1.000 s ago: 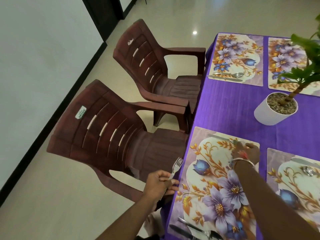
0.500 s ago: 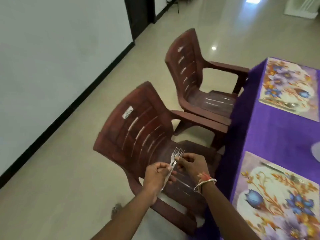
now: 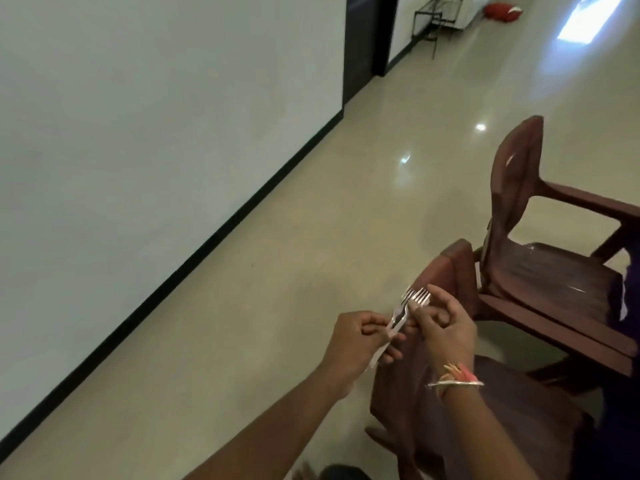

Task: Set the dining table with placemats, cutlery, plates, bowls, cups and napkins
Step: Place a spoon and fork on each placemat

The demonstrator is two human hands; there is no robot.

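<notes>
Silver forks, at least two, stick up with their tines fanned out between my hands. My left hand grips their handles, which run down through its fist. My right hand, with a bangle and threads at the wrist, pinches one fork just below the tines. Both hands are over the floor beside a chair back. Only a sliver of the purple tablecloth shows at the right edge; the placemats are out of view.
Two dark brown plastic armchairs stand to the right, the nearer one just under my right forearm. A white wall with black skirting runs along the left. A dark door and a small stand lie far down the tiled floor.
The view has swung left, off the table, onto the floor and wall. My right hand left the placemat and joined my left hand at the forks, now pinching one near the tines.
</notes>
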